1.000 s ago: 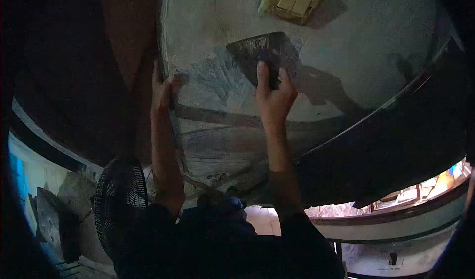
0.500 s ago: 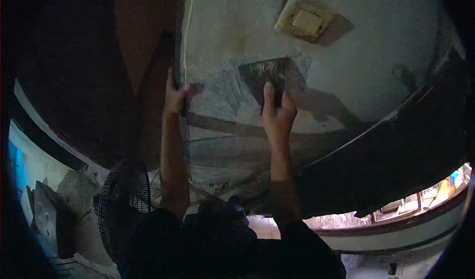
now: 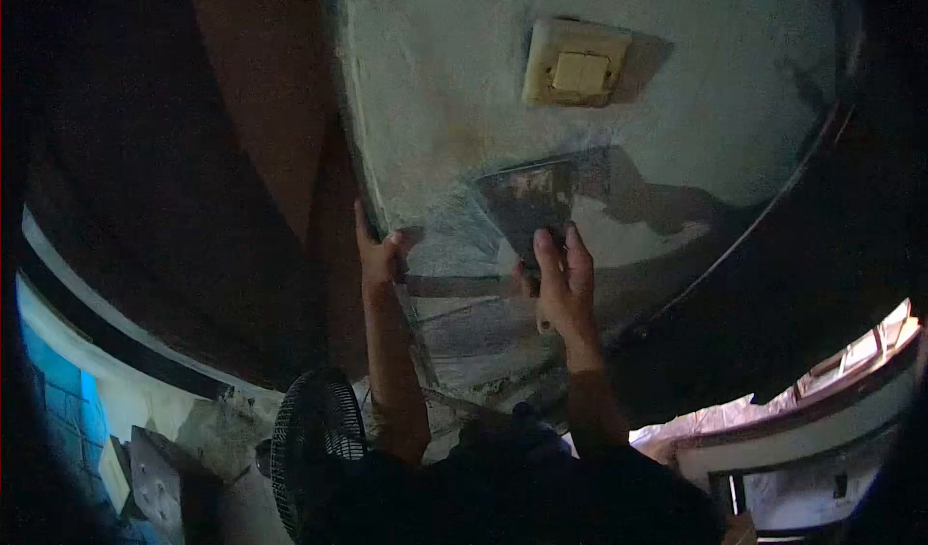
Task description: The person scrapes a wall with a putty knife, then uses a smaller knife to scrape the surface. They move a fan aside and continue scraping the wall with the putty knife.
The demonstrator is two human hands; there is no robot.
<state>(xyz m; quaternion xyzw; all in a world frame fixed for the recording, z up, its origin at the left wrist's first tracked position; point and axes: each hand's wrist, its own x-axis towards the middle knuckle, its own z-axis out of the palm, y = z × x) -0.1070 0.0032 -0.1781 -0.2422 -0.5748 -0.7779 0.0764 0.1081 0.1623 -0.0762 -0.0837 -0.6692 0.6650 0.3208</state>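
In my right hand (image 3: 565, 284) is a putty knife (image 3: 530, 200) with a wide, dark, smeared blade. My thumb lies along the blade's base, and the handle's end shows below the palm. The blade lies close against the pale wall (image 3: 425, 91), its broad edge upward, beside a whitish streaked patch. At the wall's left edge, my left hand (image 3: 379, 252) rests with its thumb on the wall face and a finger stretched up along the corner. The rest of its fingers are partly hidden. Above the blade sits a yellowed light switch (image 3: 578, 65).
A brown panel (image 3: 261, 91) borders the wall on the left. Below my left arm stands a black fan (image 3: 319, 434). A grey box-like object (image 3: 155, 482) is at the lower left. A bright opening (image 3: 870, 352) shows at the lower right.
My view has shifted, so the switch and both hands sit lower in it. The putty knife remains in my right hand, close below the switch. My left hand stays at the wall edge.
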